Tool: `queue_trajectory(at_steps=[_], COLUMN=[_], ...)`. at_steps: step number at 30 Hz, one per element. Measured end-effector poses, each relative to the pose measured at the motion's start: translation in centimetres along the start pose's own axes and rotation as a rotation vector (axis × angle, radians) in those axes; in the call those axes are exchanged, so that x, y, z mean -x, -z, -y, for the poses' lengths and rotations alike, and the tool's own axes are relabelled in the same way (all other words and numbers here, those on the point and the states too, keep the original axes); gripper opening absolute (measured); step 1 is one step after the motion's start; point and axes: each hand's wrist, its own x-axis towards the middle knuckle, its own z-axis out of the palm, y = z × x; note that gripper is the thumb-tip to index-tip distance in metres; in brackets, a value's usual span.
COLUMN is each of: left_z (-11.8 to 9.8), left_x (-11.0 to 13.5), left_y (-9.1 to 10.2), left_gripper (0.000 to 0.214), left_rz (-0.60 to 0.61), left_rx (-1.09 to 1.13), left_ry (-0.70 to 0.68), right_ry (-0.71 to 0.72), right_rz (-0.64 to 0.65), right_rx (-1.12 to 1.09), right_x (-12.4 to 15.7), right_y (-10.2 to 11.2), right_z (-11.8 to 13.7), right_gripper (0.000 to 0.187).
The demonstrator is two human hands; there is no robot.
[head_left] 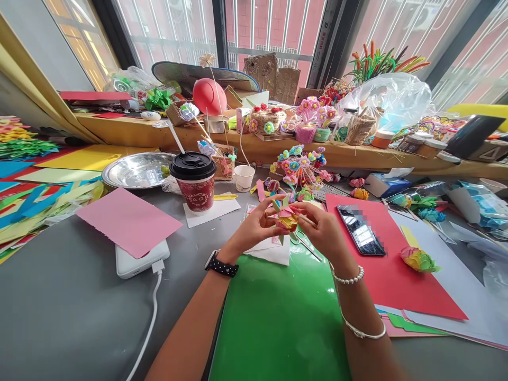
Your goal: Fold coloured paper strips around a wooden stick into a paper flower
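Observation:
Between both hands, above the far end of a green board [278, 317], is a small folded paper flower [286, 217] in pink, yellow and green. My left hand [257, 222] pinches it from the left, thumb below and fingers above. From the right, my right hand [319, 227] has its fingertips closed on the flower's edge. The fingers hide part of it. Just beyond and below the hands lie scissors [307, 244] and a white tissue [270, 253]. A finished-looking pink, yellow and green paper flower [418, 259] rests on the red paper [413, 286] to the right.
A lidded red cup [195, 185] with a straw stands left of the hands, near a metal dish [135, 169]. Pink paper [129, 219] covers part of a white power bank [138, 263] with a cable. A phone [361, 230] lies right. Crafts crowd the back ledge [159, 136].

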Motion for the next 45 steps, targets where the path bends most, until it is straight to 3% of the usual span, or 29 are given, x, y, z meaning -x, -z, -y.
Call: queue_trajectory(at_steps=[5,12,15,20,26,33,45], left_z=[-0.1,-0.1,-0.1,-0.2,-0.3,0.1,0.7], left_x=[0.1,-0.1,-0.1,0.3,0.4,0.3,0.0], left_y=[0.2,0.5,0.5,0.2,0.1,0.0,-0.4], left_gripper=[0.060,0.080,0.071,0.064,0.052,0.051,0.048], left_rz=[-0.010,-0.126,-0.160,-0.053,-0.130,-0.166,-0.277], left_rx=[0.043,-0.044,-0.146,-0.285,-0.416,-0.413,-0.466], left_ry=[-0.003,-0.111,-0.156,-0.106,-0.171,-0.196,-0.300], right_ry=[0.007,0.056,0.042,0.031,0.040,0.075,0.119], right_rz=[0.003,-0.007,-0.043,-0.032,-0.025,-0.080,-0.062], right_rx=[0.010,-0.068,-0.055,-0.046,-0.039,0.003,-0.033], right_x=[0.1,0.2,0.2,0.2,0.3,0.2,0.2], right_y=[0.5,0.8,0.7,0.8,0.8,0.3,-0.4], right_z=[0.4,0.9,1.0,1.2,1.0,1.5,1.9], right_gripper=[0.029,0.032,0.035,0.036,0.036,0.036,0.032])
